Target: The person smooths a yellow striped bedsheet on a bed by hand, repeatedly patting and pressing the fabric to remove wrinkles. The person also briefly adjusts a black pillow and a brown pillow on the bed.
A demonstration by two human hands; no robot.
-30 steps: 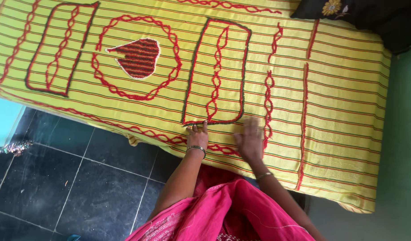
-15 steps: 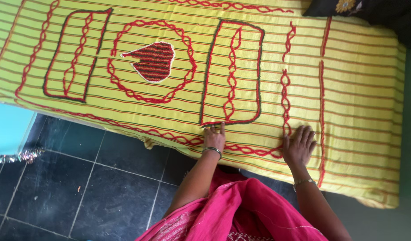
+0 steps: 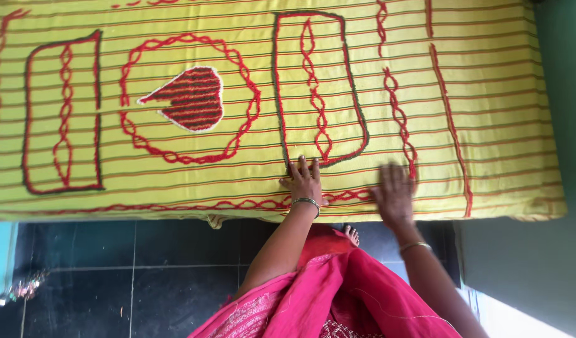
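Head view: yellow striped bedspread (image 3: 488, 112) lies flat over the bed, both hands on its near edge.
Risk: uneven pressure could ruck the cloth. Left hand (image 3: 305, 180) rests flat, fingers spread; right hand (image 3: 394, 193) is blurred, apparently open and flat, gripping nothing.

No packages, labels, signs, screens.

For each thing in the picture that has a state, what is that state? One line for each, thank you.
Bedspread: spread flat over the bed, near edge hanging over the side.
Left hand: open, palm down, pressing on the bedspread.
Right hand: open, flat on the bedspread, blurred.
Left bangle: on the wrist.
Right bangle: on the wrist.
Foot: bare, on the dark floor.
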